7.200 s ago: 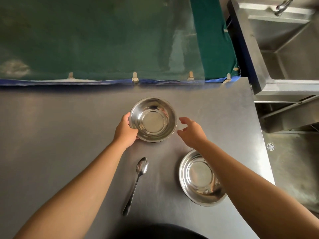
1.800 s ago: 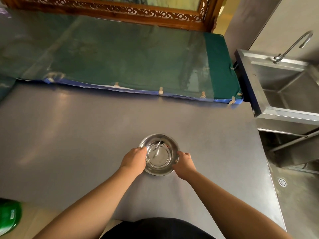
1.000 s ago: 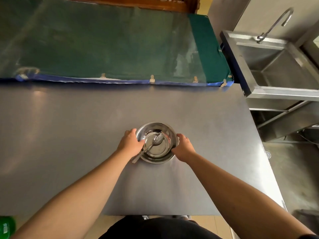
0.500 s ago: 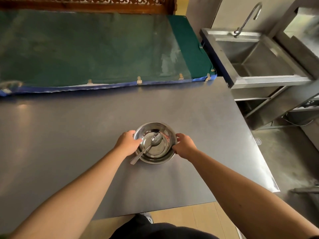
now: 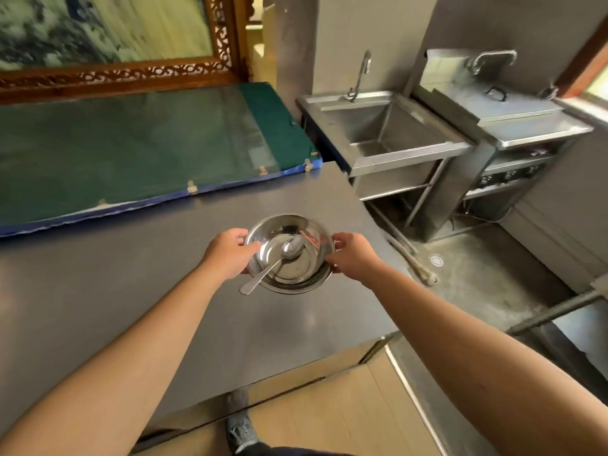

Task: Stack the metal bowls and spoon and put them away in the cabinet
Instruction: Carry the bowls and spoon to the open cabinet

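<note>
Head view. 2 round, shiny metal bowls [image 5: 289,255] sit nested, the smaller inside the larger, held above the flat grey steel worktop [image 5: 98,291]. A polished metal spoon [image 5: 274,261] lies in the inner bowl, its scoop near the centre and its handle projecting over the near-left rim.

The left hand [image 5: 227,255] is curled closed on the left rim of the stack, thumb on top. The right hand [image 5: 353,256] is curled closed on the right rim in the same way. Whether the stack is fully clear of the worktop or just above it cannot be told with certainty; it appears lifted.

Step in hand, as judged: carrying the stack to the cabinet. No cabinet can be identified with certainty in this view. A square stainless steel sink [image 5: 385,126] with a tall faucet stands to the right, and a steel counter unit [image 5: 513,126] stands further right.

Procedure:
1. Keep both rims level. The spoon is loose and its handle overhangs, so any tilt toward the near-left would probably let it slide out.
2. Maintain equal grip on the 2 sides to stop the bowls shifting against each other.
3. Move slowly when turning away from the worktop corner [image 5: 381,340].
4. Watch the floor edge beside the shoe [image 5: 241,432].
</note>
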